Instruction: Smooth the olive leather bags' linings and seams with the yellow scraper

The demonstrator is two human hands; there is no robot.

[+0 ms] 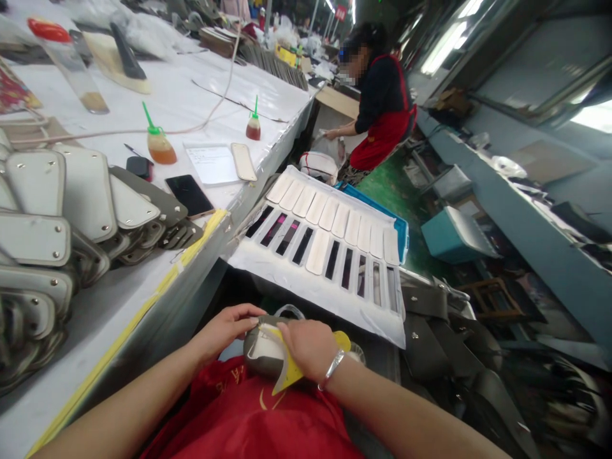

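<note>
In the head view, my left hand point(239, 324) is closed on the edge of a rounded grey-brown padded piece point(262, 366), held low against a red apron point(268, 414). A whitish area shows on the upper face of this piece. My right hand point(308, 347), with a silver bracelet at the wrist, pinches a curled yellow sheet point(289, 375) lying over the piece. Its other side looks white. How far the sheet is attached to the piece is hidden by my fingers.
Beyond my hands stands a white slotted rack point(287, 258) with pale strips. Stacked pale plates point(86, 191), a phone point(190, 195) and glue bottles point(161, 148) lie on the left table. Dark straps point(430, 331) hang at right. A co-worker point(382, 95) bends near a box.
</note>
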